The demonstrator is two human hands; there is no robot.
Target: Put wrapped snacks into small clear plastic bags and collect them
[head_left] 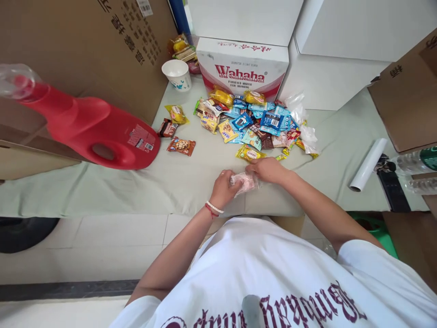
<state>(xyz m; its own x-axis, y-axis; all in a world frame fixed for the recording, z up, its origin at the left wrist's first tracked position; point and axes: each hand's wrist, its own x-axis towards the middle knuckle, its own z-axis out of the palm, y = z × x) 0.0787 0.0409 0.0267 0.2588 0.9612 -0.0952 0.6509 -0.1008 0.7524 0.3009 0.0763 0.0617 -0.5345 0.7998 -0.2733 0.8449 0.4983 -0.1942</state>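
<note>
Both hands meet over the near edge of the pale green table (164,182). My left hand (223,187) and my right hand (268,169) are each closed on an end of a small pink snack packet (245,182), held just above the cloth. A pile of several wrapped snacks (254,125) lies just beyond my hands. A bead bracelet and a red string sit on my left wrist.
A red detergent jug (99,132) lies on its side at the left. A white paper cup (177,75) and a Wahaha water carton (242,68) stand at the back. A white roll (368,165) and water bottles (414,161) lie at the right. Cardboard boxes flank both sides.
</note>
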